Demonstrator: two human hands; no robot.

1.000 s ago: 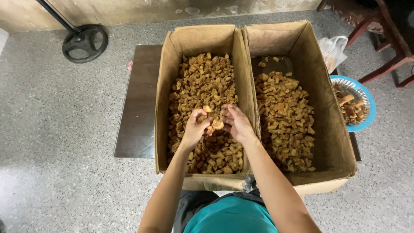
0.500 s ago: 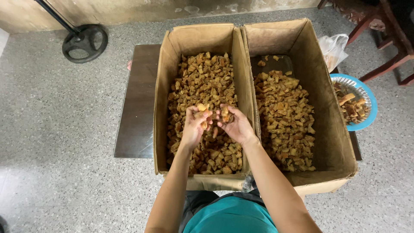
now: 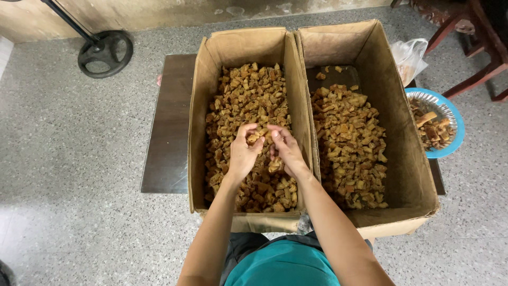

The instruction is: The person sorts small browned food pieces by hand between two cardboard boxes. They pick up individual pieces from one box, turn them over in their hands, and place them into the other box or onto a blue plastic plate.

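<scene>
1. While both our hands hang over the left tall brown cardboard box (image 3: 238,58), we judge the step as sorting: picking through the brown dried chunky pieces (image 3: 248,95) that fill it.
2. Our left hand (image 3: 243,153) is curled, fingers closed around a small tan chunk (image 3: 255,137) held just above the heap.
3. Our right hand (image 3: 286,151) sits just beside it, fingers bent and pinching at pieces; a few chunks show under its palm, so it looks closed on some, though exactly which ones we cannot tell.
4. To the right, touching the first box, stands a second brown cardboard box (image 3: 391,111) with a lower layer of similar chunks (image 3: 349,143).
5. Both boxes rest on a dark brown low table (image 3: 169,137); a blue-rimmed round plate (image 3: 457,122) with larger scraps sits at the far right.
6. Next move, in our judgement: inspect the held chunk closely, then shift it carefully sideways without spilling.
</scene>
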